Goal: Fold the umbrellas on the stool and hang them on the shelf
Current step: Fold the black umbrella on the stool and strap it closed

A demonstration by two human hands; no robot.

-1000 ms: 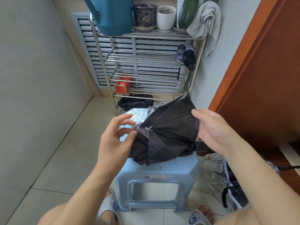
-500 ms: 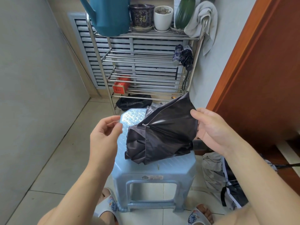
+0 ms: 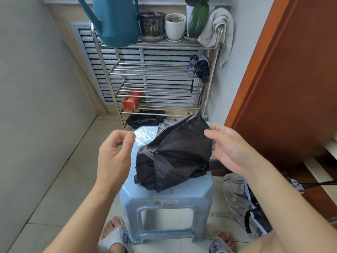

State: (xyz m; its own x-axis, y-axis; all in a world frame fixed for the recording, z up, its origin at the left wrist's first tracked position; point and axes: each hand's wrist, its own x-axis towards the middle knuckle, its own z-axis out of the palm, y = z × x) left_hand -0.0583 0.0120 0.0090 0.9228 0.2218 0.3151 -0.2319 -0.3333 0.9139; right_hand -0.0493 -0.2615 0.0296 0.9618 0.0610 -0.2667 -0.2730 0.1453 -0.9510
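One black umbrella (image 3: pixel 175 157) is being worked on atop the light-blue stool (image 3: pixel 164 201), its canopy collapsed into loose pleats that rest on the seat while one panel is drawn upward. That raised panel is pinched at its edge by the right hand (image 3: pixel 231 148), thumb and fingers closed on the fabric, apparently so that the cloth between two ribs is pulled taut and can be laid flat against the next pleat. The left hand (image 3: pixel 114 152) is held just beside the canopy with the fingers loosely curled and nothing between them; it appears poised to take the next rib tip (image 3: pixel 151 149), which points toward it. The stool seems to be used as a support so that the bulk of the canopy need not be carried while the pleats are sorted. Two folded umbrellas (image 3: pixel 198 68) are already hung at the right post of the metal shelf (image 3: pixel 156 46), which suggests where this one is meant to go once wrapped; further fabric (image 3: pixel 242 201) lies on the floor to the right of the stool. Compared with a second ago, the left hand has let go of the rib tip and been drawn back to the left, so that the canopy has slumped lower on the seat, while the right hand's pinch has been kept unchanged.
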